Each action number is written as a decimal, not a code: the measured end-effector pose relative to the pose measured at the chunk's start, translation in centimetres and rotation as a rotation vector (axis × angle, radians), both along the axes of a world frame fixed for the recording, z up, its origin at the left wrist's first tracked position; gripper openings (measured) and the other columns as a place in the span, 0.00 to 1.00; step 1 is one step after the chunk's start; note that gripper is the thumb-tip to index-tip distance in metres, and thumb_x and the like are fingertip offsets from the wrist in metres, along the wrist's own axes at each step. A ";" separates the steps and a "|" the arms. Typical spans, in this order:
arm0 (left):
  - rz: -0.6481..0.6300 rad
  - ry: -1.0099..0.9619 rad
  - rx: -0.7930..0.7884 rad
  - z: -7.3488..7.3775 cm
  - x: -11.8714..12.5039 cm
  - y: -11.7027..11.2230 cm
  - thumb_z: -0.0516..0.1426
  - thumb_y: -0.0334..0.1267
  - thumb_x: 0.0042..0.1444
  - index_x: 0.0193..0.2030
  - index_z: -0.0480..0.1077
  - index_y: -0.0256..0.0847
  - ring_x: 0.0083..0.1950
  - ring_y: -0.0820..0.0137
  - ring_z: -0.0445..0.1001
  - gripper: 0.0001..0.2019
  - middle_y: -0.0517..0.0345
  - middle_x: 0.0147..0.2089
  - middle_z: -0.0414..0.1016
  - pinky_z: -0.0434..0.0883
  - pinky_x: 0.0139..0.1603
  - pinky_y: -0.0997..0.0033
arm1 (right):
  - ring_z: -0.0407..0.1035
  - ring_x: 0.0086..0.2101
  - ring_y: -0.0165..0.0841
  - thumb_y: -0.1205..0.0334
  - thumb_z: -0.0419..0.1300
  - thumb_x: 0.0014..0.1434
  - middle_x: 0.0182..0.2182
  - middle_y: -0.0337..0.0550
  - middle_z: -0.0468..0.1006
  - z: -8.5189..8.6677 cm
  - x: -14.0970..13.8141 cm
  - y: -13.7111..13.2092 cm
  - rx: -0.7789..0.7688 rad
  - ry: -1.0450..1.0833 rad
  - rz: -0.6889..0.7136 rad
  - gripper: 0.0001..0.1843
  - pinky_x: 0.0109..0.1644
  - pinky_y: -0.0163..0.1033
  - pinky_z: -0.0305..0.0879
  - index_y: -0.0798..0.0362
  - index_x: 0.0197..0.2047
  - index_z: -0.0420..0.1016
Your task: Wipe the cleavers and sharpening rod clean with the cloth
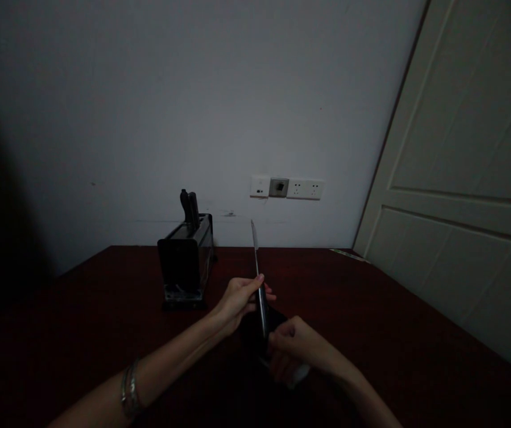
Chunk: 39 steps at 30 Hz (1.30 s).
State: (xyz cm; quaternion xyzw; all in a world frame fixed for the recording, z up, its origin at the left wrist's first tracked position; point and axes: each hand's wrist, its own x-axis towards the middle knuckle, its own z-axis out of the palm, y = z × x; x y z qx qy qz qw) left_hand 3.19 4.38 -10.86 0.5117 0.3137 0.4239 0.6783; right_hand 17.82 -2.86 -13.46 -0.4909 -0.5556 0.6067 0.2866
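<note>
A single camera is sitting on the person's head, looking forward and down over the tabletop [317,273]. It is facing the pale wall [219,107] nearly squarely, with the far edge of the tabletop running almost level just below mid-height. The wall is filling most of the upper half, and the row of sockets [297,188] is falling slightly right of centre. A panelled door [473,142] is slanting down the right side, while the left margin is fading into darkness. The forearms are entering from the lower edge, so the left grip [240,297] and right grip [293,348] are appearing near the lens, below centre, with the wall standing farther off.
</note>
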 end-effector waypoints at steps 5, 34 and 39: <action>0.021 -0.019 -0.049 -0.1 0.1 0.1 0.60 0.45 0.49 0.28 0.71 0.30 0.29 0.71 0.70 0.15 0.51 0.30 0.72 0.72 0.30 0.67 | 0.71 0.17 0.30 0.41 0.57 0.49 0.17 0.47 0.77 0.6 3.0 0.3 -0.006 -0.045 0.062 0.27 0.20 0.31 0.64 0.61 0.22 0.72; -0.027 -0.061 -0.216 0.4 0.4 -0.7 0.45 0.57 0.57 0.31 0.60 0.37 0.14 0.84 0.51 0.22 0.67 0.23 0.58 0.49 0.12 0.81 | 0.65 0.11 0.27 0.34 0.46 0.52 0.10 0.43 0.71 0.8 4.8 1.9 0.135 -0.173 -0.293 0.35 0.14 0.29 0.55 0.58 0.16 0.68; -0.088 -0.078 -0.309 0.3 -0.1 -0.3 0.42 0.53 0.59 0.31 0.62 0.36 0.13 0.82 0.50 0.22 0.66 0.19 0.57 0.49 0.11 0.81 | 0.66 0.12 0.27 0.34 0.45 0.52 0.10 0.43 0.71 0.8 4.8 1.9 0.143 -0.210 -0.283 0.35 0.16 0.30 0.57 0.57 0.16 0.67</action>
